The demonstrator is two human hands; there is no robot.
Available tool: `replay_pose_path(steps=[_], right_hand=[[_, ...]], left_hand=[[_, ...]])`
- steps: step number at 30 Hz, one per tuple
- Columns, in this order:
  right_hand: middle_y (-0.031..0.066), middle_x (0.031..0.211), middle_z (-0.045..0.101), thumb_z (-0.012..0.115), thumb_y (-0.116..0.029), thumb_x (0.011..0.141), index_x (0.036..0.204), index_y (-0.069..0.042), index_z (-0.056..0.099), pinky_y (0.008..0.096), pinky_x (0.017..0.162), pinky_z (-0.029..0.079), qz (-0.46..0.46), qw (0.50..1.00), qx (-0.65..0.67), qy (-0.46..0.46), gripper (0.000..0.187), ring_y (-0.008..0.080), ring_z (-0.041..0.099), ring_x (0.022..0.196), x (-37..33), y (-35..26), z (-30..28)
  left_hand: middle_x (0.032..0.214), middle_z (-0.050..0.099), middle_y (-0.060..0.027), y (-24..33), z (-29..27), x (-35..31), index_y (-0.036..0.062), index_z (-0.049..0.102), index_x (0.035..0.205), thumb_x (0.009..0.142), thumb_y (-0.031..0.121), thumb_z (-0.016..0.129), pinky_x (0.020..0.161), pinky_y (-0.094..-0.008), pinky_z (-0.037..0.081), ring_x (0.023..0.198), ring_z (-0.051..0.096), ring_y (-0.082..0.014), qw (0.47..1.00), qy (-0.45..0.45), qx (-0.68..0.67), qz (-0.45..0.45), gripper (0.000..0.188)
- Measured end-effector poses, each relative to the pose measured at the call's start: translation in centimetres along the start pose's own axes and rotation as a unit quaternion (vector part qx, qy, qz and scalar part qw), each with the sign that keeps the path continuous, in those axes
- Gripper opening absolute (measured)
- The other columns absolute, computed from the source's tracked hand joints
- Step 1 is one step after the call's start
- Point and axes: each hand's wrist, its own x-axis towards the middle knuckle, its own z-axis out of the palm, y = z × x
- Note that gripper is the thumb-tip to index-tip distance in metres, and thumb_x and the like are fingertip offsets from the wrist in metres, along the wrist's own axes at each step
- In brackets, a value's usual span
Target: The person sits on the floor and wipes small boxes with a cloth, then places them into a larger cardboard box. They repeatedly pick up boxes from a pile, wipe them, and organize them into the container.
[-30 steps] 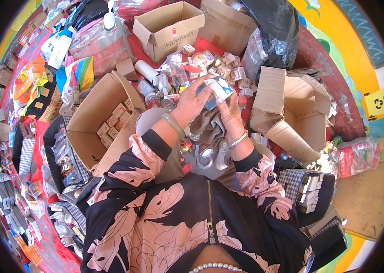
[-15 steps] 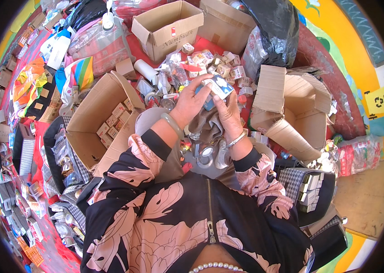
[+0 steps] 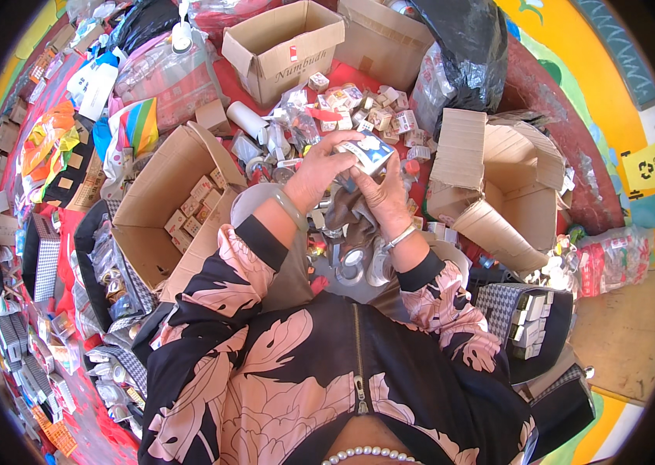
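Both of my hands are raised together over a heap of small packages. My left hand (image 3: 318, 172) and my right hand (image 3: 384, 198) hold one small white and blue carton (image 3: 368, 150) between them, fingers curled over its top and side. Beneath the hands lie several shiny round tins (image 3: 352, 262) and a grey cloth. Beyond the carton spreads a pile of small cartons and wrappers (image 3: 358, 105) on a red surface. A pale bangle sits on my left wrist, a thin bracelet on my right.
An open cardboard box (image 3: 158, 209) with several small cartons stands at my left. Another open box (image 3: 285, 48) is at the back, a torn one (image 3: 498, 186) at my right. A black plastic bag (image 3: 463, 54) lies behind. Bags and stacked cartons crowd the left side.
My hands have stayed close together on the carton, turning it slightly. Nothing else has visibly moved.
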Motion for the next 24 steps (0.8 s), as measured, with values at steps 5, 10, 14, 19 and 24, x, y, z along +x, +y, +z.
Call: replay_pose_path(steps=[5,10,14,19,24], right_hand=[[0.0112,0.112,0.055,0.076,-0.041,0.069,0.125,-0.003,0.034,0.0303,0.088,0.043,-0.008,1.000,-0.028,-0.001,0.080,0.0179,0.054,0.103,-0.1,-0.1,-0.2],[0.0113,0.117,0.052,0.075,-0.046,0.070,0.129,-0.002,0.035,0.0306,0.091,0.041,0.003,0.994,0.102,-0.035,0.083,0.0184,0.050,0.108,0.7,1.3,-1.1],[0.0104,0.120,0.050,0.074,-0.044,0.072,0.131,-0.002,0.035,0.0305,0.096,0.036,0.019,0.985,0.159,-0.069,0.082,0.0183,0.046,0.112,0.5,0.4,-1.4],[0.0103,0.121,0.050,0.070,-0.043,0.076,0.131,-0.001,0.035,0.0312,0.098,0.034,0.004,0.987,0.136,-0.083,0.077,0.0189,0.045,0.114,0.3,-0.6,-1.7],[0.0134,0.125,0.047,0.067,-0.047,0.078,0.136,0.001,0.029,0.0322,0.099,0.034,-0.016,0.982,0.135,-0.134,0.085,0.0210,0.044,0.116,-0.2,-1.7,-1.8]], left_hand=[[0.109,0.059,-0.0062,0.0,0.0,0.0,0.0041,0.059,0.114,0.080,0.007,0.052,0.091,-0.0278,0.040,0.100,0.053,-0.0129,1.000,-0.003,0.029,-0.004,0.035],[0.118,0.055,-0.0067,1.2,0.1,-0.3,0.0052,0.060,0.113,0.085,0.012,0.058,0.096,-0.0281,0.038,0.111,0.049,-0.0151,0.988,-0.088,0.086,0.091,0.029],[0.125,0.050,-0.0076,-0.2,-1.4,0.5,0.0065,0.056,0.119,0.085,0.013,0.062,0.099,-0.0303,0.035,0.118,0.044,-0.0171,0.964,-0.117,0.189,0.148,0.035],[0.126,0.049,-0.0075,0.5,0.0,0.2,0.0063,0.043,0.132,0.081,0.014,0.067,0.100,-0.0310,0.035,0.117,0.045,-0.0172,0.991,-0.070,0.061,0.093,0.057],[0.126,0.048,-0.0074,1.8,0.2,-0.3,0.0059,0.039,0.135,0.076,0.014,0.071,0.098,-0.0302,0.037,0.116,0.046,-0.0165,0.994,-0.104,0.014,0.024,0.068]])
